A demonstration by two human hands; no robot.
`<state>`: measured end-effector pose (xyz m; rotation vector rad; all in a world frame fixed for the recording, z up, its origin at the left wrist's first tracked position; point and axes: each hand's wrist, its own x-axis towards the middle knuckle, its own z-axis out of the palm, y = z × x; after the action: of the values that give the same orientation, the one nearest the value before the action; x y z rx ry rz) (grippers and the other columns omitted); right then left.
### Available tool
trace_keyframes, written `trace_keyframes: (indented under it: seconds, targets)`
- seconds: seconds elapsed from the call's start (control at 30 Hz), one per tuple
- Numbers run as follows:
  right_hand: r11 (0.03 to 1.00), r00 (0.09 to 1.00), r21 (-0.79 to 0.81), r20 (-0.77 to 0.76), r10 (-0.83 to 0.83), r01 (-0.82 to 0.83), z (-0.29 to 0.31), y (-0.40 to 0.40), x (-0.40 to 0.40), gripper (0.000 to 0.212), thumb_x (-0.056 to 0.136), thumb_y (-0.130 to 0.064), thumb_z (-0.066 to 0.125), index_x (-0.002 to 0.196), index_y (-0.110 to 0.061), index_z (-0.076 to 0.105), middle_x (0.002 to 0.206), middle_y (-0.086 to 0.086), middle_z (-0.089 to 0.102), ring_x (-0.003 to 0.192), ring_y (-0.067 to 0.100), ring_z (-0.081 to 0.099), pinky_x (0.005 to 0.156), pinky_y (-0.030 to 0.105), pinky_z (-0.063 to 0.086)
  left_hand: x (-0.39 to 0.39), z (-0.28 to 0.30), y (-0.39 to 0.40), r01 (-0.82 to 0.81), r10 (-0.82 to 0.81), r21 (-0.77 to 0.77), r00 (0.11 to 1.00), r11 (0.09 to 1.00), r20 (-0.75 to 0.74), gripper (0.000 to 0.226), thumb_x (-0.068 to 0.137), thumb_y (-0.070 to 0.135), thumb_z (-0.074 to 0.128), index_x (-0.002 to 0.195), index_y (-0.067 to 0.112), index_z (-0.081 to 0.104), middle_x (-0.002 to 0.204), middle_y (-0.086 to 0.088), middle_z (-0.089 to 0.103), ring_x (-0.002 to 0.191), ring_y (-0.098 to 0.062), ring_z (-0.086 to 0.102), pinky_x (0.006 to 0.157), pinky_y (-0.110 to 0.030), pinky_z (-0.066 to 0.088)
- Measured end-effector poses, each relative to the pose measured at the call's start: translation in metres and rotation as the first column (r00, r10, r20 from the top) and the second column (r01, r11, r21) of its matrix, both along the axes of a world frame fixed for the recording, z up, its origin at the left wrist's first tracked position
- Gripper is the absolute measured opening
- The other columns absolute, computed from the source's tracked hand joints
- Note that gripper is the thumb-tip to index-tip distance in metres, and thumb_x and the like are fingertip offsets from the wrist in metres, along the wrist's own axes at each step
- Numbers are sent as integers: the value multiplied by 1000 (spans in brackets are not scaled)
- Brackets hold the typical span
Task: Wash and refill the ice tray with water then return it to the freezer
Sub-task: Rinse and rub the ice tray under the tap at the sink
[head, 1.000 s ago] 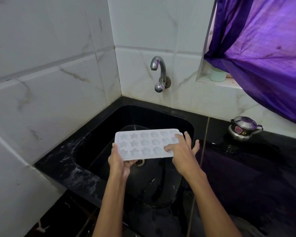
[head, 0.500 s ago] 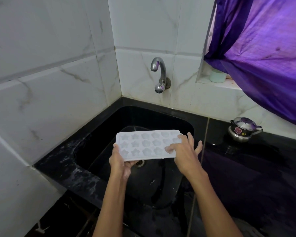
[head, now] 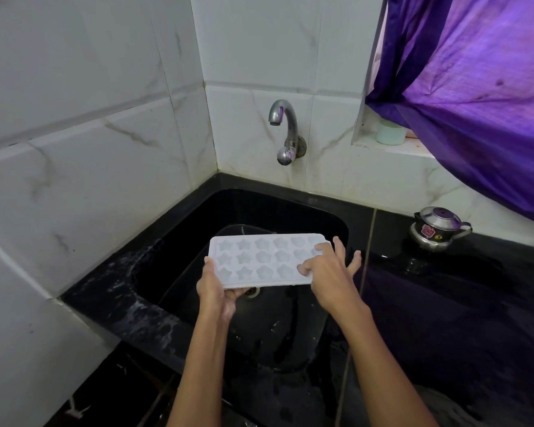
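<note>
Tiles line the wall at left, and beside them a black sink is sunk into the dark counter. One white tray is held level over the basin, above the drain, its long axis running left to right. The left hand grips its near left corner, thumb on top and fingers curled under. Three rows of star and flower moulds show; the right end is covered, so the full count cannot be told, and whether they hold water is unclear. The right hand lies on the tray's right end, thumb and fingers spread and pressing the top. One tap sits on the back wall, above and beyond the tray, with no water running. I judge the next move is to lift the tray back under the spout; the right hand is nearer the tap's knob. Further right stand one small steel pot, one pale cup on the ledge, and one purple curtain.
</note>
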<state>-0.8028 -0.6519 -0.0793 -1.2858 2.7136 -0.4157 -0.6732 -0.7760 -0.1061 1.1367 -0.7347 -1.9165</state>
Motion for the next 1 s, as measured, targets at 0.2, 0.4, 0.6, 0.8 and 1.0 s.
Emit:
trace_keyframes:
  seconds: [0.2, 0.4, 0.6, 0.8, 1.0]
  targets:
    - [993, 999, -117, -48, -10, 5, 5, 2, -2, 55, 71, 20, 47, 108, -20, 55, 147, 8, 21, 145, 29, -9, 112, 60, -11, -1, -2, 0, 10, -10, -2, 1000, 1000, 11, 35, 100, 41, 35, 94, 14, 57, 98, -12, 67, 91, -33, 65, 86, -58, 51]
    - [993, 995, -67, -21, 94, -95, 3, -6, 7, 60, 72, 17, 53, 111, -28, 63, 153, 8, 12, 144, 30, -19, 111, 60, -13, -4, 0, 2, 7, -7, 11, 1000, 1000, 8, 35, 100, 41, 37, 92, 13, 57, 95, -13, 67, 87, -32, 65, 83, -58, 51]
    - [994, 994, -21, 1, 109, -109, 4, -8, 14, 72, 71, 23, 47, 115, -31, 65, 156, 11, 12, 143, 33, -20, 110, 63, -14, -4, -1, 2, 2, -2, 7, 1000, 1000, 9, 37, 100, 42, 36, 96, 12, 58, 97, -13, 67, 90, -34, 65, 83, -57, 52]
    - [995, 995, 0, 6, 103, -103, 8, -7, 17, 68, 73, 22, 49, 119, -28, 63, 156, 11, 8, 142, 35, -23, 110, 62, -11, -5, 0, 4, 2, -2, 4, 1000, 1000, 5, 34, 100, 41, 37, 93, 14, 57, 97, -12, 67, 91, -33, 65, 84, -58, 51]
    - [997, 997, 0, 32, 75, -75, 12, -7, 16, 58, 77, 18, 50, 116, -23, 64, 156, 12, 9, 142, 35, -22, 111, 60, -13, -5, 1, 4, 6, -6, 8, 1000, 1000, 11, 36, 100, 41, 36, 93, 13, 57, 97, -13, 67, 89, -33, 65, 82, -57, 52]
